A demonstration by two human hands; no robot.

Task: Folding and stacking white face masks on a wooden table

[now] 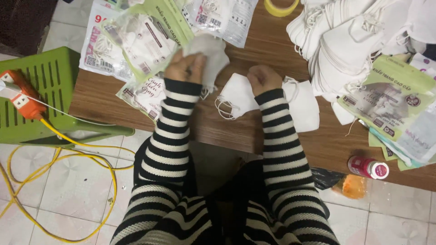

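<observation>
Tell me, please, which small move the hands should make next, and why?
Probably bring the left hand, which grips a white mask, toward the clear packet just beside it. The right hand already rests on another white mask lying flat on the wooden table.

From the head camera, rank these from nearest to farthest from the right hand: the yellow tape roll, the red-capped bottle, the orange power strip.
Measured from the right hand:
1. Yellow tape roll, straight ahead at the table's far edge, nearest.
2. Red-capped bottle, off to the right at the table's near edge, farther.
3. Orange power strip, far left on the green stool, beyond the left hand, farthest.
</observation>
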